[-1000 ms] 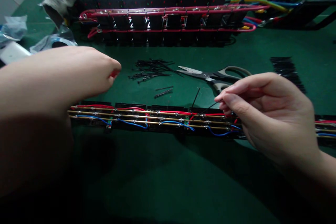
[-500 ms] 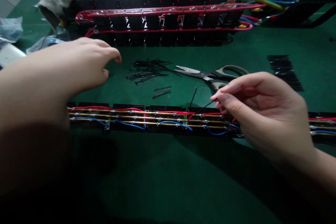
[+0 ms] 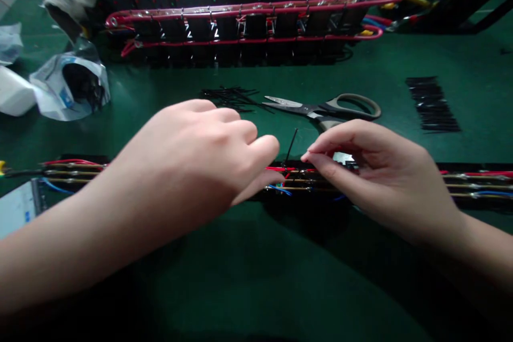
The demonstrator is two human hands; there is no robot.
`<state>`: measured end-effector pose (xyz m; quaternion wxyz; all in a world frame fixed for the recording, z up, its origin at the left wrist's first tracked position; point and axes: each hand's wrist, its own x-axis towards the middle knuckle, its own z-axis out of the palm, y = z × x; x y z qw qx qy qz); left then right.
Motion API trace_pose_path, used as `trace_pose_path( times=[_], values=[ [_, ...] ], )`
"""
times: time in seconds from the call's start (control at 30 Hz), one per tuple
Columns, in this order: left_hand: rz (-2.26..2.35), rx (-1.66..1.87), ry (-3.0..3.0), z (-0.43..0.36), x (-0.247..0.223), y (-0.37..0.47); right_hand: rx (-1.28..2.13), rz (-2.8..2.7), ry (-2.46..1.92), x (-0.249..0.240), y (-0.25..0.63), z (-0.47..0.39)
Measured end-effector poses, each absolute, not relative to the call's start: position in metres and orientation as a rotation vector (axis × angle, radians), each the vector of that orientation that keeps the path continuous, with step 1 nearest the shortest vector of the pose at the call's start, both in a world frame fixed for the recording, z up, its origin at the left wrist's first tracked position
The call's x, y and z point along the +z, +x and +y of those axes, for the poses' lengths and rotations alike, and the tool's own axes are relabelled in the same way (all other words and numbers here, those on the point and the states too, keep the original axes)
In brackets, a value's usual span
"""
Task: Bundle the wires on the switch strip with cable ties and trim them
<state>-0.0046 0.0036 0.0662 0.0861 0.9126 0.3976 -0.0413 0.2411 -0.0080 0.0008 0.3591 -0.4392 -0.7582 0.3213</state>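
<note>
My right hand is closed in a thumb-and-finger pinch on a thin black cable tie, mostly hidden by the fingers. Just left of that pinch, a black cable tie end stands upright from the long wired strip, which carries brass rods and red and blue wires. Over the strip's middle hovers my left hand, back upward, its fingers bent and thumb apart from the index finger. Nothing shows in it. Beyond the hands lie scissors and a pile of loose black cable ties.
Across the back runs a row of black modules with thick red cables. A bundle of black ties lies at right. On the left are a plastic bag, a white object and a grey glove.
My left hand has moved right and down from beside the pile of ties to the strip's middle. My right hand has shifted slightly left, still pinching.
</note>
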Motion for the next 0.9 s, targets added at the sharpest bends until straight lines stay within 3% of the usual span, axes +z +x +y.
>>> trace_pose_path(
  times=[0.1, 0.2, 0.37, 0.9],
  values=[
    [0.960, 0.192, 3.052, -0.019, 0.043, 0.007, 0.722, -2.082, -1.098, 0.001, 0.240, -0.008],
    [0.657, 0.730, 3.198, -0.042, 0.012, 0.009, 0.641, -2.186, -1.088, 0.001, 0.238, -0.009],
    [0.609, 0.657, 3.218, -0.053, -0.013, 0.014, 0.614, -2.229, -1.068, 0.003, 0.237, -0.008],
    [0.645, 0.638, 3.198, -0.042, -0.013, 0.018, 0.670, -2.278, -1.024, 0.003, 0.238, -0.007]
  ],
)
